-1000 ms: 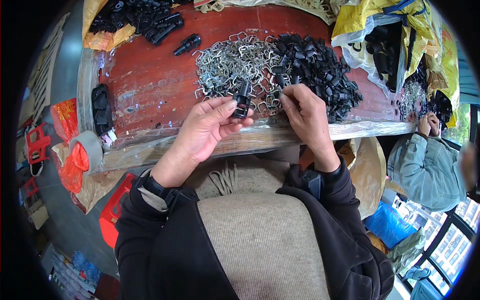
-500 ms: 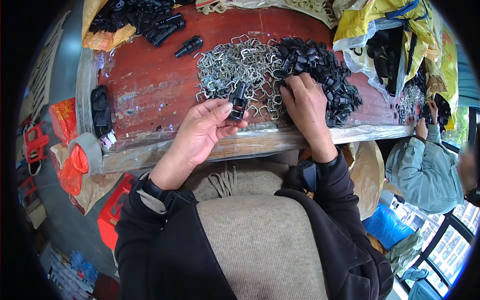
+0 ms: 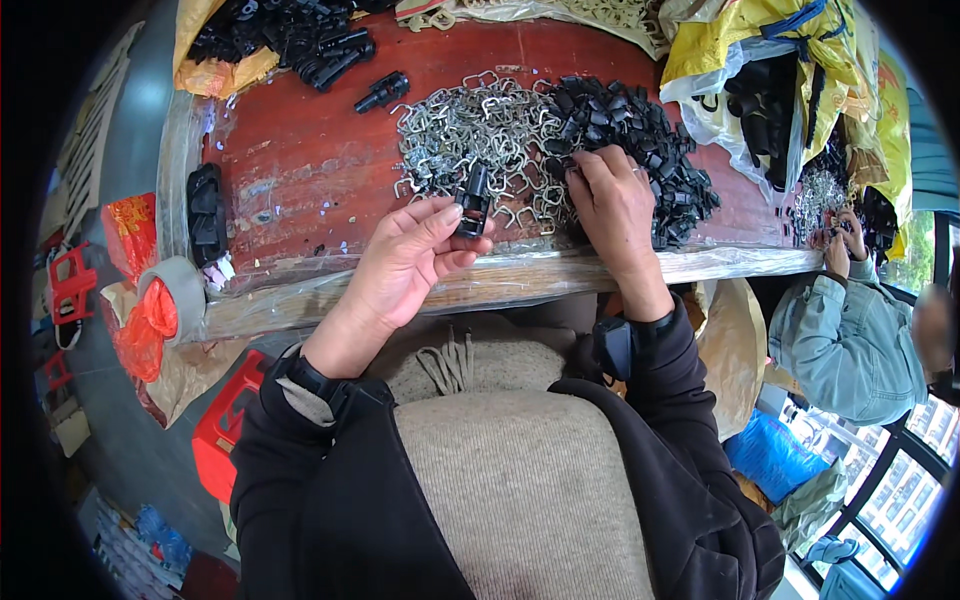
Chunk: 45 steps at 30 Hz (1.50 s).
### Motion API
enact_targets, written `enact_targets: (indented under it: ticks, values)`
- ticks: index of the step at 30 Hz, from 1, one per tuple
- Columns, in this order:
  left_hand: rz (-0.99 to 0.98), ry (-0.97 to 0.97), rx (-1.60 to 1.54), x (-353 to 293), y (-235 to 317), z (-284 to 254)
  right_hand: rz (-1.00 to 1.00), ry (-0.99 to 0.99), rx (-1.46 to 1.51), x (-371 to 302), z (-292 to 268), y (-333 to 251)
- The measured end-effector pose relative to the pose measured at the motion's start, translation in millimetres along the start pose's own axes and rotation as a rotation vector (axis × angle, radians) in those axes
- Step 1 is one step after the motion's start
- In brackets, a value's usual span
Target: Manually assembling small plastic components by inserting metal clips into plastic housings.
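Note:
Between thumb and fingers, my left hand (image 3: 425, 240) grips a black plastic fitting (image 3: 473, 202), a short cylinder with a cut-out in its side, held upright above the table's near edge. My right hand (image 3: 615, 200) reaches to the left border of a heap of small black plastic pieces (image 3: 650, 150). Its fingertips are bent together among the pieces, and whatever they pinch is hidden. Left of that heap, and touching it, spreads a pile of bent silvery metal clips (image 3: 460, 125).
One black fitting (image 3: 382, 92) lies alone on the red table (image 3: 300, 140); more fill a bag (image 3: 225, 78) at the far left. A tape roll (image 3: 178, 300) sits at the near left corner. At right stand a yellow bag (image 3: 720, 50) and a co-worker (image 3: 850, 340) handling parts.
My right hand has shifted very slightly at the heap's edge, while my left hand keeps the fitting in nearly the same place. The co-worker's hands have moved closer together.

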<state>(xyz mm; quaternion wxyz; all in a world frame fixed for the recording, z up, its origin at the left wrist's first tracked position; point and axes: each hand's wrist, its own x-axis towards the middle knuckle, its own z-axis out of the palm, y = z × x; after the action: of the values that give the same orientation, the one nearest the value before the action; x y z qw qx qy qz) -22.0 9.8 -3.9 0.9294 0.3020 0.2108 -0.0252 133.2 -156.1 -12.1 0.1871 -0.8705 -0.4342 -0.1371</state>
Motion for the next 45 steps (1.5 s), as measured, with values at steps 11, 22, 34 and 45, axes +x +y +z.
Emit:
enact_targets:
  ticks: [11,22,34,45]
  values:
    - [-0.008,-0.005,-0.04,6,2,-1,0.013,-0.066,-0.017,5,8,4]
    - [0.046,0.011,-0.01,1,-4,-3,0.402,0.008,0.507,-5,-17,-5]
    - [0.041,-0.02,-0.046,2,-2,-4,0.493,0.009,0.683,-12,-21,2]
    - [0.027,-0.03,-0.049,6,-1,-6,0.198,0.123,0.208,1,-24,8]
